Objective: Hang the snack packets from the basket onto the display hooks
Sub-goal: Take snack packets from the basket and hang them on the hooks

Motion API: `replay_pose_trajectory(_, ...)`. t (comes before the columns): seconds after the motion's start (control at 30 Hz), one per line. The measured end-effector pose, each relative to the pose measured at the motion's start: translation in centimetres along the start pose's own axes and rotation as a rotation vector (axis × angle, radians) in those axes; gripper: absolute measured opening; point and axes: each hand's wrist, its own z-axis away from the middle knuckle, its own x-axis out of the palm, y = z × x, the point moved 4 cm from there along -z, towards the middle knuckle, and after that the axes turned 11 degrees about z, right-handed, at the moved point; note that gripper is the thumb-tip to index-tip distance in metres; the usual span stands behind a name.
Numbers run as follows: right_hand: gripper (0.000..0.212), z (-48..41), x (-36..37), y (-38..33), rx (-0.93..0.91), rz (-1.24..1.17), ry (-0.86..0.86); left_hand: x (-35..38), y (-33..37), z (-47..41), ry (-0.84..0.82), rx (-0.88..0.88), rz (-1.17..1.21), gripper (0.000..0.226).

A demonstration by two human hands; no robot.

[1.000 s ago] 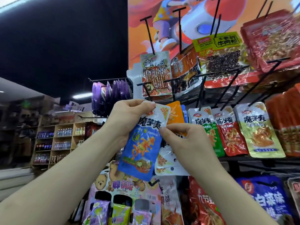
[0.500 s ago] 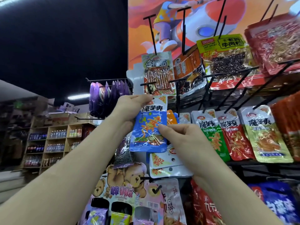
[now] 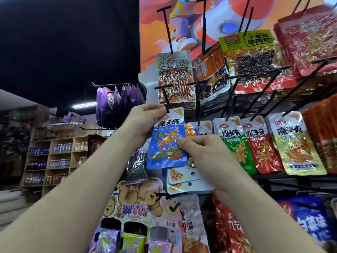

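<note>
A blue snack packet (image 3: 166,143) hangs upright at the leftmost black display hook (image 3: 165,95) of the middle row, its white top edge at the hook's shaft. My left hand (image 3: 144,125) pinches the packet's top left corner right beside the hook. My right hand (image 3: 202,157) holds several more packets (image 3: 184,179) upside down, their white tops pointing down, and its thumb touches the blue packet's right edge. The basket is out of view.
Green (image 3: 235,143), red (image 3: 262,147) and yellow packets (image 3: 295,143) hang on neighbouring hooks to the right. Larger snack bags (image 3: 175,77) fill the row above, bear-printed cards (image 3: 138,201) and red bags (image 3: 229,227) the row below. Bare hooks (image 3: 166,28) jut out above. Drink shelves (image 3: 54,154) stand far left.
The blue packet went up from chest height to the hook and turned upright. My left hand rose with it; my right hand followed with its stack.
</note>
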Motion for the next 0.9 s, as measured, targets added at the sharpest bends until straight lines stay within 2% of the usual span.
replay_pose_trajectory(0.1,0.040,-0.2,0.1,0.4,-0.047,0.083,0.004,-0.8,-1.0,0.6,-0.060,0.167,-0.039,0.017)
replay_pose_trajectory(0.23,0.047,-0.1,-0.7,0.4,-0.176,0.405,0.073,-1.5,-2.1,1.0,-0.160,0.183,-0.138,0.030)
replay_pose_trajectory(0.3,0.039,0.3,-1.8,0.2,-0.244,0.561,0.173,-1.8,-2.7,-0.1,-0.131,0.215,-0.262,0.034)
replay_pose_trajectory(0.37,0.022,0.7,-3.1,0.1,-0.270,0.612,0.242,-1.6,-3.8,-1.1,-0.105,0.262,-0.459,0.041)
replay_pose_trajectory(0.43,0.023,0.9,-4.0,0.2,-0.231,0.563,0.207,-1.3,-4.7,-1.7,-0.052,0.322,-0.612,0.044)
replay_pose_trajectory(0.57,0.040,0.9,-4.9,0.7,-0.116,0.317,0.051,-0.8,-5.7,-1.8,0.062,0.462,-0.916,0.048)
replay_pose_trajectory(0.67,0.057,0.8,-5.3,0.8,-0.147,0.227,0.072,0.0,-5.8,-0.9,0.112,0.476,-1.149,0.051)
replay_pose_trajectory(0.73,0.074,0.8,-5.5,1.0,-0.182,0.164,0.096,-0.2,-4.7,0.5,0.176,0.502,-1.084,0.036)
replay_pose_trajectory(0.77,0.082,0.9,-5.6,1.1,-0.202,0.137,0.105,-0.5,-4.0,1.5,0.198,0.521,-0.951,0.022)
replay_pose_trajectory(0.8,0.088,1.0,-5.7,1.1,-0.223,0.118,0.116,-0.5,-3.3,2.5,0.177,0.504,-0.757,0.019)
replay_pose_trajectory(0.87,0.094,1.3,-5.6,1.0,-0.268,0.098,0.143,0.3,-2.6,5.1,0.022,0.334,-0.373,0.036)
replay_pose_trajectory(0.9,0.094,1.4,-5.5,0.9,-0.293,0.087,0.150,1.1,-2.3,6.4,-0.060,0.235,-0.278,0.040)
